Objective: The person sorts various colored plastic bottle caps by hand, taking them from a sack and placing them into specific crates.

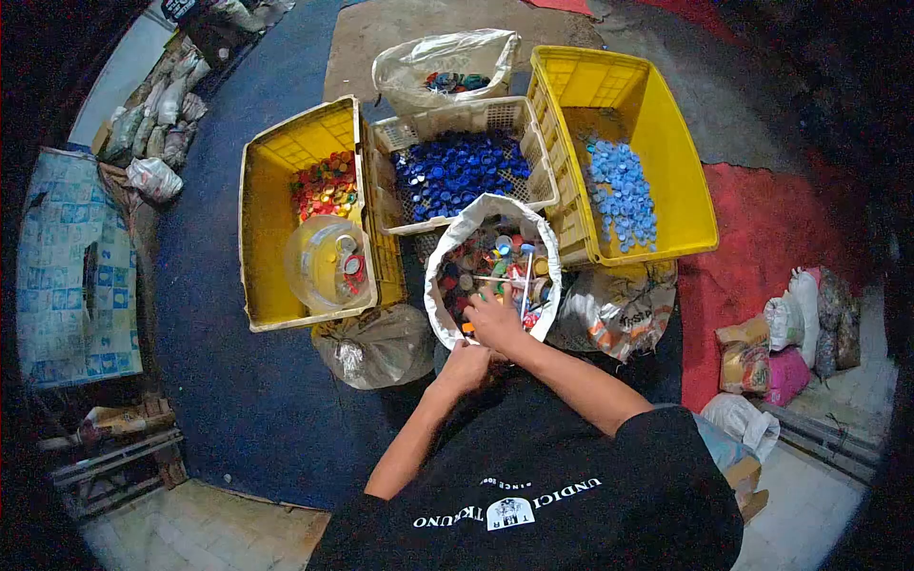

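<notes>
A: Where the floor shows, what bounds the working spot?

B: Item one: white woven sack of mixed-colour bottle caps (466,231), mouth rolled open, standing directly in front of the person. Its far rim touches a cream perforated plastic basket of dark blue caps (455,121). Left of that, a yellow plastic crate holding red and orange caps (269,238), with a clear round plastic tub (322,262) resting inside its near end. Right, a larger yellow plastic crate with light blue caps (666,133). Behind the basket, a translucent plastic bag (447,57) with a few caps.

A: Any open room?

B: Dark blue floor (219,381) lies bare to the left of the crates; red mat (771,228) to the right. Between the sack and the crates, crumpled sacks fill the gaps on both sides, so the sack is closely hemmed in.

A: Hands?

B: Right hand (495,322) lies inside the sack's near rim, fingers curled down among the caps; whether it grasps one I cannot tell. Left hand (464,366) sits just below the rim, loosely closed, touching the right wrist; its contents are hidden.

A: Sack contents?

B: Caps in red, blue, green, orange and white, jumbled, with a thin white stick lying across them.
</notes>
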Tool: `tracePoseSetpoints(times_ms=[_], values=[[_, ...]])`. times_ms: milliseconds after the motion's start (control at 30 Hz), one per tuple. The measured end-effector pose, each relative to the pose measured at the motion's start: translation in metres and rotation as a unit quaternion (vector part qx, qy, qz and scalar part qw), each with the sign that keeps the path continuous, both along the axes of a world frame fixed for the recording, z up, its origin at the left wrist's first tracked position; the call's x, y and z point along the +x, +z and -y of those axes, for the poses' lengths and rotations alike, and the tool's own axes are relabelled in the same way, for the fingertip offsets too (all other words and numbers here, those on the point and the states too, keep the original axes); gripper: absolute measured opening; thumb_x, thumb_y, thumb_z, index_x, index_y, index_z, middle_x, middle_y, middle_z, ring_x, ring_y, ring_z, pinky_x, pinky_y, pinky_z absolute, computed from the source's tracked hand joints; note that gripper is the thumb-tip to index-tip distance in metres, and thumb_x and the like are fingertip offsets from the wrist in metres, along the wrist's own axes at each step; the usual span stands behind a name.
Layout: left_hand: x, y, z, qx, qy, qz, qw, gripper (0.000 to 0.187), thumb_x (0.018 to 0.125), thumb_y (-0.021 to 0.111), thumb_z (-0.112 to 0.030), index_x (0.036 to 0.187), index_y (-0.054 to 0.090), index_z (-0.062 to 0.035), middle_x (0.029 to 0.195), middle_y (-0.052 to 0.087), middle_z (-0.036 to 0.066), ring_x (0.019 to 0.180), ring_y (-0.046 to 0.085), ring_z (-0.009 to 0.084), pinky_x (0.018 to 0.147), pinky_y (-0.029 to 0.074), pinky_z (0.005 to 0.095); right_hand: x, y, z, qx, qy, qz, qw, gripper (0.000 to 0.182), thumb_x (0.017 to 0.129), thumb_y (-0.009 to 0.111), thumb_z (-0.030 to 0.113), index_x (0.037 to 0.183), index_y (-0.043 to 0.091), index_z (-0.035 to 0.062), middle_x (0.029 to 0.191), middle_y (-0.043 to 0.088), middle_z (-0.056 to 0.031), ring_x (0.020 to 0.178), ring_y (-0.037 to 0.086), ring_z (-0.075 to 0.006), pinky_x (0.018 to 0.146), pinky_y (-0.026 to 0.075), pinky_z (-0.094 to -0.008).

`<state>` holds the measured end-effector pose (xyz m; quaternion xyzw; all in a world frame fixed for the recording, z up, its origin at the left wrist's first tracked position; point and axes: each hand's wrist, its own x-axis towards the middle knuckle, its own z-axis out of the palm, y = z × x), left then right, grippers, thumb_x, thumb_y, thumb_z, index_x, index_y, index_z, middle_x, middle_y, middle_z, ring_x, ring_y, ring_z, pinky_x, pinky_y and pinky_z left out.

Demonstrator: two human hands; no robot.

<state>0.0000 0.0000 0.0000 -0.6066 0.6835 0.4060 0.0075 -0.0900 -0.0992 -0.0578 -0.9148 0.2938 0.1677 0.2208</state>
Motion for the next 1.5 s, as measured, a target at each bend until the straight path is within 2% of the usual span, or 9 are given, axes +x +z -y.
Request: tracePoseSetpoints(times_ms=[167, 233, 333, 400, 500, 900, 1067, 1267, 1500], values=[[-0.001, 0.015, 0.017, -0.022, -0.003, -0.028, 0.999, 0.04, 0.074, 0.064, -0.013, 0.113, 0.068, -0.022, 0.101, 0.069, 0.009, 0.097, 0.062, 0.0255, 0.091, 0.037, 0.0422, -0.008, 0.027, 0.035, -0.198, -0.05, 0.346, 0.916, 0.028, 0.078, 0.063, 0.02, 0.103, 0.056, 0.0092, 0.103, 0.062, -0.0084, 0.112, 0.056, -0.03, 0.088, 0.035, -0.0607], [-0.001, 0.013, 0.009, -0.003, 0.009, -0.024, 1.0, 0.042, 0.072, 0.066, -0.01, 0.112, 0.068, -0.0221, 0.097, 0.07, 0.008, 0.096, 0.063, 0.0248, 0.091, 0.037, 0.0425, -0.003, -0.005, 0.07, -0.012, -0.214, 0.328, 0.92, 0.031, 0.079, 0.062, 0.014, 0.107, 0.055, 0.0062, 0.097, 0.063, -0.0153, 0.092, 0.062, -0.0392, 0.073, 0.047, -0.056], [0.001, 0.024, 0.011, -0.055, 0.017, -0.031, 0.998, 0.026, 0.083, 0.059, -0.02, 0.106, 0.07, -0.023, 0.09, 0.069, 0.009, 0.089, 0.064, 0.025, 0.085, 0.039, 0.0428, 0.001, -0.003, 0.124, -0.109, -0.243, 0.214, 0.94, 0.035, 0.082, 0.059, 0.012, 0.115, 0.051, 0.0042, 0.089, 0.064, -0.0179, 0.074, 0.062, -0.0442, 0.064, 0.051, -0.0526], [-0.001, 0.03, 0.013, -0.01, 0.018, -0.017, 1.0, 0.045, 0.068, 0.07, -0.009, 0.112, 0.068, -0.021, 0.093, 0.07, 0.008, 0.096, 0.063, 0.0244, 0.092, 0.038, 0.0419, 0.004, -0.051, 0.134, -0.195, -0.16, 0.205, 0.946, 0.035, 0.086, 0.052, 0.013, 0.12, 0.051, 0.0053, 0.08, 0.065, -0.0152, 0.064, 0.067, -0.0324, 0.052, 0.055, -0.0411], [-0.002, 0.032, 0.005, -0.012, 0.028, -0.009, 0.999, 0.042, 0.071, 0.068, -0.009, 0.112, 0.068, -0.0201, 0.09, 0.07, 0.008, 0.095, 0.063, 0.024, 0.094, 0.037, 0.0427, 0.019, -0.082, 0.086, -0.243, -0.113, 0.153, 0.951, 0.028, 0.087, 0.05, 0.014, 0.113, 0.055, 0.0055, 0.082, 0.066, -0.016, 0.072, 0.068, -0.0336, 0.061, 0.056, -0.0443], [0.009, 0.015, 0.007, -0.024, -0.007, -0.03, 0.999, 0.033, 0.072, 0.067, -0.012, 0.105, 0.07, -0.0153, 0.093, 0.069, 0.014, 0.086, 0.064, 0.0332, 0.081, 0.05, 0.0441, 0.011, -0.033, 0.018, 0.125, 0.02, 0.11, 0.986, 0.027, 0.082, 0.056, 0.021, 0.106, 0.06, 0.0074, 0.095, 0.066, -0.017, 0.092, 0.066, -0.0318, 0.076, 0.054, -0.0439], [0.016, 0.017, 0.014, -0.071, 0.044, -0.124, 0.989, 0.027, 0.084, 0.064, -0.033, 0.104, 0.07, -0.0153, 0.091, 0.068, 0.016, 0.087, 0.064, 0.0341, 0.08, 0.048, 0.0455, 0.011, 0.02, 0.036, 0.286, 0.064, 0.019, 0.956, 0.034, 0.074, 0.065, 0.024, 0.103, 0.064, 0.0058, 0.102, 0.066, -0.0192, 0.095, 0.063, -0.0373, 0.083, 0.049, -0.0441], [0.018, 0.019, 0.024, 0.041, 0.081, -0.13, 0.987, 0.032, 0.086, 0.065, -0.032, 0.11, 0.066, -0.0103, 0.097, 0.068, 0.018, 0.09, 0.066, 0.0324, 0.082, 0.051, 0.0417, 0.016, -0.023, 0.091, 0.095, -0.101, 0.136, 0.981, 0.027, 0.075, 0.06, 0.009, 0.101, 0.067, 0.0029, 0.097, 0.066, -0.0223, 0.092, 0.064, -0.0374, 0.083, 0.051, -0.0443], [0.032, 0.014, 0.046, -0.015, 0.184, -0.189, 0.965, 0.032, 0.087, 0.065, -0.027, 0.108, 0.064, -0.0033, 0.091, 0.068, 0.02, 0.084, 0.067, 0.0307, 0.076, 0.052, 0.0391, 0.008, -0.053, 0.09, -0.037, -0.071, -0.022, 0.997, 0.02, 0.077, 0.056, 0.011, 0.088, 0.07, 0.0031, 0.085, 0.068, -0.019, 0.085, 0.067, -0.034, 0.074, 0.054, -0.0468]])
